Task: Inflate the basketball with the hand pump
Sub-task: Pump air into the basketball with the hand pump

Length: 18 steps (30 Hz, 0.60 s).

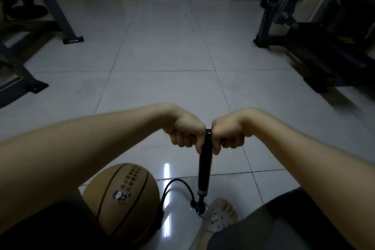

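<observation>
Pumping seems under way: left hand (185, 132) and right hand (228, 134) each clench one side of the handle, pressed low on the upright pump (205, 168). Its hose (172, 186) runs to the basketball (123, 199) on the floor (162, 67) by the left leg. The brown ball looks round; the air left to add cannot be judged.

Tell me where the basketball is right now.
In the head view the basketball sits low and left of centre, beside the person's left leg, with the black hose and the upright pump just to its right.
</observation>
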Motion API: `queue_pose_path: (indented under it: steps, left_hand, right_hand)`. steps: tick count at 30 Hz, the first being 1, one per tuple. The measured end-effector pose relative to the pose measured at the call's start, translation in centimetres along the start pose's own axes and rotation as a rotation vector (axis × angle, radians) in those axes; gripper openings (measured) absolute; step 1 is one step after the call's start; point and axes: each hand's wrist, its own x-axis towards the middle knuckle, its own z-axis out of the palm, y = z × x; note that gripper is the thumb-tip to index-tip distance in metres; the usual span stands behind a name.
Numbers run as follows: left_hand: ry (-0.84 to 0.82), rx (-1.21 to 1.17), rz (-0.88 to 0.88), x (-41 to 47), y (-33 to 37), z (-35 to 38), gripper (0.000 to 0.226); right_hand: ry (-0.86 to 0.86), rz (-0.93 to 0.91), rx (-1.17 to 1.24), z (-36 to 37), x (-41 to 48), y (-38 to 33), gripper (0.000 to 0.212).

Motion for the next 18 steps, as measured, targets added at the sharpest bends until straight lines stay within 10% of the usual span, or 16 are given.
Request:
queue_pose_path:
  steps: [18]
  left_hand:
    - [-0.014,-0.005,-0.044,7.0,-3.1,4.5,0.027]
  right_hand:
    - [-0.011,0.023,-0.050,5.4,6.9,2.4,0.006]
